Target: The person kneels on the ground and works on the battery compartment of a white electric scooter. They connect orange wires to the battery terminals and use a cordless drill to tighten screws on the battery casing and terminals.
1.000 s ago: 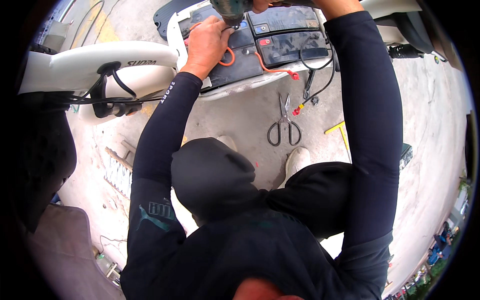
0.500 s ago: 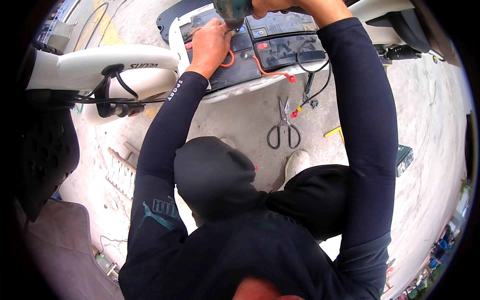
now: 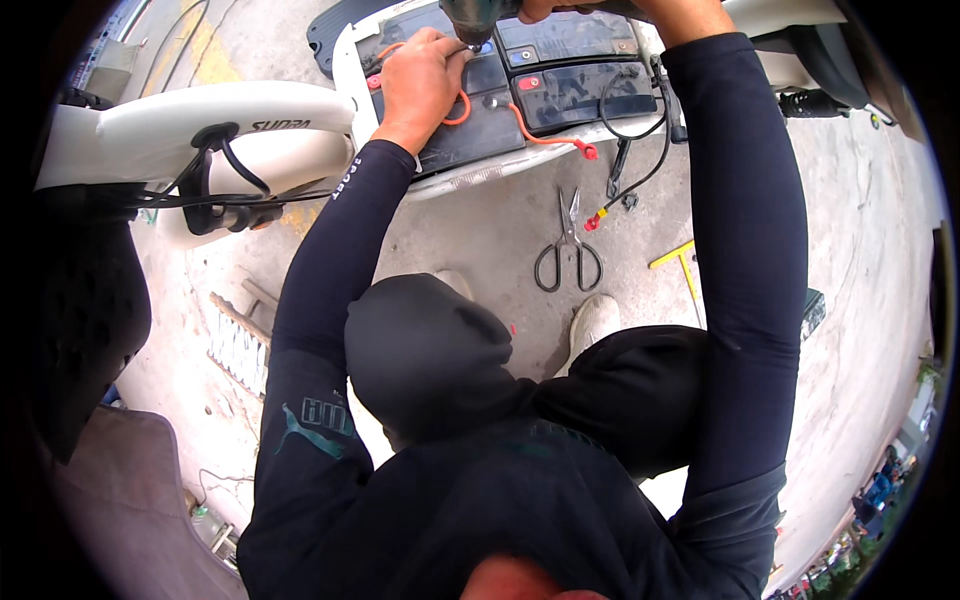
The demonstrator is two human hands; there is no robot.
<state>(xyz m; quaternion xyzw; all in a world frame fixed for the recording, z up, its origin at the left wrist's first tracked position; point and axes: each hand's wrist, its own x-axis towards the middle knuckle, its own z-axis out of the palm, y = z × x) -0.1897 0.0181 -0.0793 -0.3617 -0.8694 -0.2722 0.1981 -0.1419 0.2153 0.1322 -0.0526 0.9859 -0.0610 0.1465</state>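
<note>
My left hand (image 3: 418, 88) is closed at a terminal on the dark batteries (image 3: 445, 145), its fingertips pinched beside the drill tip; what they grip is too small to make out. An orange cable (image 3: 535, 140) with a red end lies across the batteries, and another orange loop shows by my fingers. My right hand (image 3: 545, 8), partly cut off at the top edge, grips a dark teal power drill (image 3: 468, 20) pointing down at that terminal. A black cable (image 3: 655, 172) with a yellow-and-red end hangs down over the white battery tray's edge (image 3: 467, 178).
A white vehicle frame (image 3: 170, 125) with black cables is at left, near a grey mat (image 3: 115, 490). On the concrete floor lie black-handled scissors (image 3: 568, 255), a yellow T-handled tool (image 3: 680, 260) and a dark box (image 3: 812, 315) at right.
My right arm and the drill top have shifted slightly rightward and up since half a second ago. My left hand has barely moved, staying at the same terminal.
</note>
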